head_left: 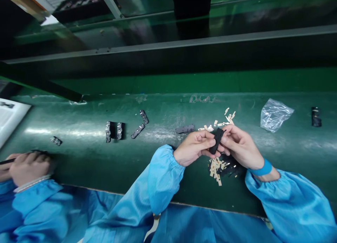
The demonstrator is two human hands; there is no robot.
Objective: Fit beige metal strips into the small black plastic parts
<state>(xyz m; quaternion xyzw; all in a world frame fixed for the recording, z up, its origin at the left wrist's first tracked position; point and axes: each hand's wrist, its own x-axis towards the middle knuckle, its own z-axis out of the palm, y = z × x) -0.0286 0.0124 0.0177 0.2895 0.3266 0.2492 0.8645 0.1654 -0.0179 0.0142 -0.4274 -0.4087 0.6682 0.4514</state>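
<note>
My left hand (194,146) and my right hand (240,146) meet over the green bench, both pinching one small black plastic part (217,140) held between the fingertips. Under my hands lies a heap of small beige metal clips mixed with black pieces (219,168). A second scatter of beige clips (222,122) lies just beyond my fingers. Both my arms are in blue sleeves, and a blue band circles my right wrist.
Several black parts lie to the left: one (185,129), a pair (140,125), two upright ones (113,131), another (56,140). A clear plastic bag (274,114) and a black part (316,116) sit right. A co-worker's hand (27,165) holds a thin tool at left.
</note>
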